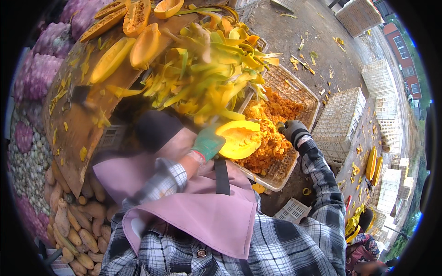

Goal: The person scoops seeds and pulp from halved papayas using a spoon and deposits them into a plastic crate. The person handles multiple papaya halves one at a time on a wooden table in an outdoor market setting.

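Note:
My left hand (209,142), in a green glove, holds a hollowed squash half (240,139) with its bright yellow cut side facing up. My right hand (293,131) wears a dark grey glove and is over the edge of a plastic crate (312,100). Its fingers are curled beside a heap of orange squash pulp (272,114); whether they grip a tool is hidden. The squash half partly covers the pulp. Just beyond my left hand rises a big pile of yellow-green squash peels (214,69).
A wooden board (69,127) at left carries several peeled squash halves (145,46). Unpeeled squashes (86,220) lie below it, near net sacks of garlic or onions (31,151). White crates (340,120) stand right on the littered ground. Another person (364,246) is at lower right.

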`<control>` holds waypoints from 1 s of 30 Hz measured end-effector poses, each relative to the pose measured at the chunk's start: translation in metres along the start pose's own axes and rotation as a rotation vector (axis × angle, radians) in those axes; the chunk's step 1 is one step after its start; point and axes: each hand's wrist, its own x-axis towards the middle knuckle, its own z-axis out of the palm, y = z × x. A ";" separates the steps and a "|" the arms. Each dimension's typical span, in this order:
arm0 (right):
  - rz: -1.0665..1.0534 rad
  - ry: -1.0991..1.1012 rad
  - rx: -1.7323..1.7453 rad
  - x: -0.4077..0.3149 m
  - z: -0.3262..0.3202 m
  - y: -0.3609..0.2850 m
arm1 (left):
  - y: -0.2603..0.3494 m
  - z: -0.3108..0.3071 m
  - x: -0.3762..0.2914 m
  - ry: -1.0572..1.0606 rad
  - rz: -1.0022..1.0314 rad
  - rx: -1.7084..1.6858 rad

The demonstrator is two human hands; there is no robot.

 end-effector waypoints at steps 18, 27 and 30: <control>-0.177 -0.187 0.301 0.000 0.055 -0.017 | -0.010 0.012 -0.002 0.150 0.269 0.356; -0.122 0.012 0.165 0.015 0.039 0.032 | -0.012 0.011 0.007 0.107 0.269 0.323; -0.297 -0.188 0.331 0.016 0.057 0.023 | -0.015 0.011 0.008 0.113 0.259 0.293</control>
